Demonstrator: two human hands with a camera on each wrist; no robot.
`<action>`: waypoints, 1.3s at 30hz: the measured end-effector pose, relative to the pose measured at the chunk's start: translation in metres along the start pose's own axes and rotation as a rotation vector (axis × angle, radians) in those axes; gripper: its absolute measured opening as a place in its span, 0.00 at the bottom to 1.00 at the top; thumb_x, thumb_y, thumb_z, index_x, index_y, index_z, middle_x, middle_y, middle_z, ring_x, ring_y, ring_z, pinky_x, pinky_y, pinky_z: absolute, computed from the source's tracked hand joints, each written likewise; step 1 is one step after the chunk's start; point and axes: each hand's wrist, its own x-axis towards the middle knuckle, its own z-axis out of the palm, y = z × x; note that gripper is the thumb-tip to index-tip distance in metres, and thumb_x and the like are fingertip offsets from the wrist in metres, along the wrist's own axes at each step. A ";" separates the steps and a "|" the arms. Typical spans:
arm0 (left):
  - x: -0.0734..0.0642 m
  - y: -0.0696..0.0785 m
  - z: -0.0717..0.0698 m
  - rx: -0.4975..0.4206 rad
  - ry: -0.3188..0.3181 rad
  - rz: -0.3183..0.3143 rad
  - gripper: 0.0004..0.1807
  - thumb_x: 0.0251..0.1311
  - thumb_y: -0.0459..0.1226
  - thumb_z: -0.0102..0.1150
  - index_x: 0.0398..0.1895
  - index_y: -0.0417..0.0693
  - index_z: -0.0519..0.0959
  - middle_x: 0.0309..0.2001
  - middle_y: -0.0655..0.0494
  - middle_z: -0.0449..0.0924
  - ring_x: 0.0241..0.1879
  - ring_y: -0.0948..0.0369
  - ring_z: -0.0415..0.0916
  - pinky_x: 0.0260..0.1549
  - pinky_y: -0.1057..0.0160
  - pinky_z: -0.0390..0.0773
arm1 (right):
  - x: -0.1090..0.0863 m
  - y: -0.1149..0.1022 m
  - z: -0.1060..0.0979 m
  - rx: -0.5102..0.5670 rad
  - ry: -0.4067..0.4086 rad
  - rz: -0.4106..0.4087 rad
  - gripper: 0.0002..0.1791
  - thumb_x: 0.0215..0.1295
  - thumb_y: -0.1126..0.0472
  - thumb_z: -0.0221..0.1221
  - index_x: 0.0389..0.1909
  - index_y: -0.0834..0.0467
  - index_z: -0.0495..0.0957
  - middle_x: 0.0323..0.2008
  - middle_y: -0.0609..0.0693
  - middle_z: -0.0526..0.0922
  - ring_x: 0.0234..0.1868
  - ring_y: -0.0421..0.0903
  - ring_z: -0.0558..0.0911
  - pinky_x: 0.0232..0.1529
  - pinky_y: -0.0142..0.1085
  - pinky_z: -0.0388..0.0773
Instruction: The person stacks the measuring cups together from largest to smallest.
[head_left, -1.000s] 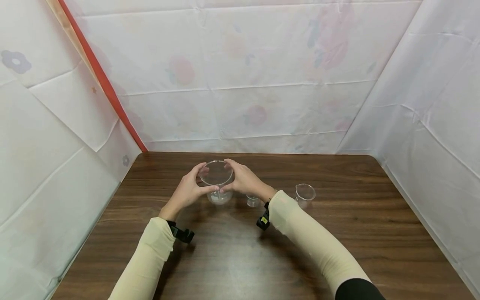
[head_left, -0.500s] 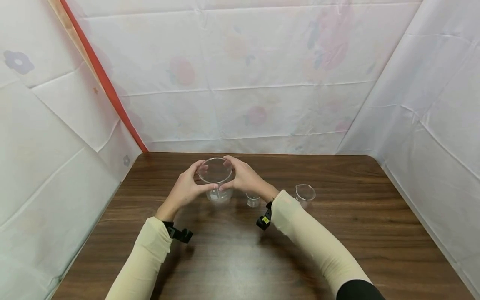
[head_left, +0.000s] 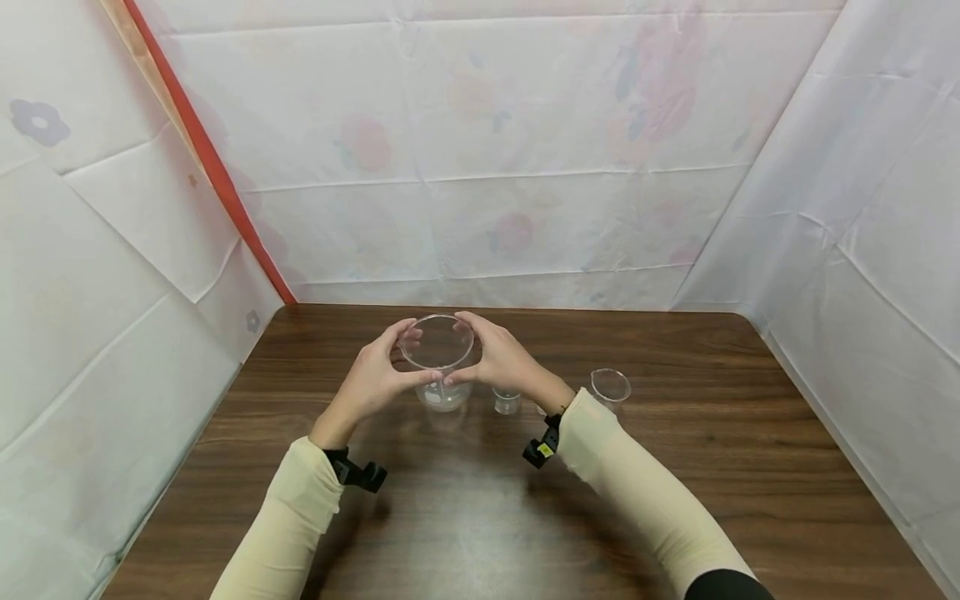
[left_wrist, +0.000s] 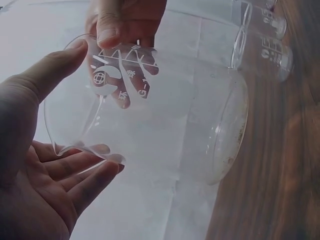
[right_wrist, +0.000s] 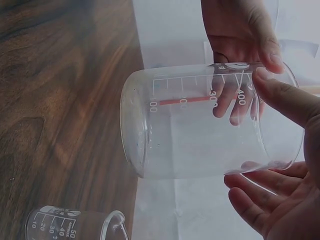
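Note:
Between both hands is a large clear glass beaker (head_left: 445,399), upright, with white printed markings seen in the wrist views. My left hand (head_left: 373,380) grips its left side near the rim, thumb on the near side and fingers round behind. On the opposite side my right hand (head_left: 501,360) grips it in the same way, and the two thumbs almost meet at the front. Through the glass of the beaker (right_wrist: 185,130), the left fingers show in the right wrist view. Whether its base touches the table cannot be told.
A small glass beaker (head_left: 507,403) stands just right of the large one, under my right hand. Farther right is a wider beaker (head_left: 611,386), its lower part hidden by the sleeve. The brown wooden table (head_left: 465,517) meets white patterned sheets (head_left: 480,150) at the back and sides.
The large beaker shifts slightly away and left, then slightly right, with both hands keeping their grip. My right wrist has moved a little to the right. The smaller beakers stay in place.

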 end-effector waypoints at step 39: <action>-0.026 0.038 0.038 -0.020 -0.054 0.074 0.50 0.40 0.47 0.80 0.67 0.42 0.66 0.57 0.48 0.79 0.55 0.52 0.78 0.53 0.52 0.79 | -0.075 0.003 -0.014 -0.015 0.145 -0.031 0.53 0.39 0.53 0.79 0.67 0.64 0.64 0.56 0.56 0.80 0.49 0.53 0.81 0.48 0.44 0.79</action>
